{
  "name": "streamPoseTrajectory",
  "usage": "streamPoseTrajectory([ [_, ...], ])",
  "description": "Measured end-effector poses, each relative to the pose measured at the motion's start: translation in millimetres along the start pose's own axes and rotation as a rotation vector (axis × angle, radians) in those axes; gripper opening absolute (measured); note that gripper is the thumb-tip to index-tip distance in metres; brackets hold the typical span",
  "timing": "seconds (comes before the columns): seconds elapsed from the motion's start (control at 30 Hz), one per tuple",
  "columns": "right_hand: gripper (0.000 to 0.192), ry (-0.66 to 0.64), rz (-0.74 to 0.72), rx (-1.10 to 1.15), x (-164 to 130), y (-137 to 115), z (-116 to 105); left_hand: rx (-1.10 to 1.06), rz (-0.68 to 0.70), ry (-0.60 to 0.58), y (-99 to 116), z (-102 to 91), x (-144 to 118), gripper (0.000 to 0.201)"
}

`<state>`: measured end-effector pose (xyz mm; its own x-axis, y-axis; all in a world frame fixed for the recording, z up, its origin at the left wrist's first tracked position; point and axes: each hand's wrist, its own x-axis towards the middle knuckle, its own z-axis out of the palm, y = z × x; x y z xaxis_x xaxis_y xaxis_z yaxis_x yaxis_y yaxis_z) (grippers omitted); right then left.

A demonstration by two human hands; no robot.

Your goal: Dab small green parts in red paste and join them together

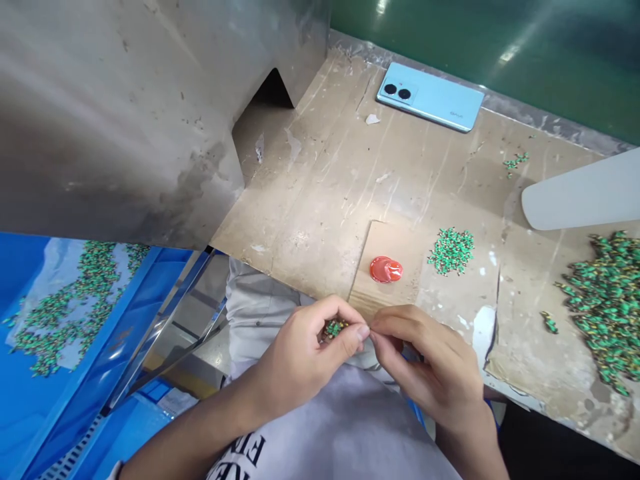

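Note:
My left hand (320,343) is curled around several small green parts with gold-coloured ends (334,328), which show in the hollow of its fingers. Its thumb and forefinger are pinched together. Fingertip to fingertip with it, my right hand (425,353) is also closed in a pinch; whatever lies between the tips is too small to make out. Just beyond the hands, a shiny red cap-like object (386,269) rests on a cardboard piece (367,293). To its right lies a small pile of green parts (453,251).
A larger heap of green and gold parts (610,307) covers the right side, below a pale rounded object (580,190). At the back lies a light blue phone (440,100). A metal housing (150,120) stands left, above a blue tray (30,393) with more green parts.

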<state>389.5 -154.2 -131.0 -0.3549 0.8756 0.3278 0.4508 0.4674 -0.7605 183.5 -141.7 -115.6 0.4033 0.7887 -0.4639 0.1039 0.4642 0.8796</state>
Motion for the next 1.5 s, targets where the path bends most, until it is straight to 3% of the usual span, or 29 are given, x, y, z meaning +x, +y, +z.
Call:
streamPoseTrajectory([
  [0.2, 0.021, -0.066, 0.078, 0.122, 1, -1, -6, -0.116, -0.016, -0.035, 0, -2.1, 0, 0.018],
  [0.43, 0.014, 0.305, 0.26, 0.035, 2, 31, -14, -0.721, -0.074, -0.181, 2, -10.5, 9, 0.013],
  [0.53, 0.01, 0.289, 0.283, -0.028, 9, 44, -18, -0.853, -0.081, -0.191, 0, -13.6, 13, 0.011],
  [0.7, 0.01, 0.181, 0.196, -0.117, 21, 49, -22, -0.853, -0.096, -0.16, -4, -15.8, 16, 0.017],
  [1.03, 0.012, 0.203, 0.188, -0.147, 24, 47, -19, -0.7, -0.129, -0.055, -1, -9.9, 17, 0.037],
  [1.3, 0.012, 0.211, 0.189, -0.164, 25, 46, -19, -0.619, -0.051, 0.004, -4, -8.4, 16, 0.031],
  [1.5, 0.012, 0.202, 0.198, -0.167, 25, 48, -18, -0.62, -0.087, -0.004, -8, -9.2, 14, 0.028],
])
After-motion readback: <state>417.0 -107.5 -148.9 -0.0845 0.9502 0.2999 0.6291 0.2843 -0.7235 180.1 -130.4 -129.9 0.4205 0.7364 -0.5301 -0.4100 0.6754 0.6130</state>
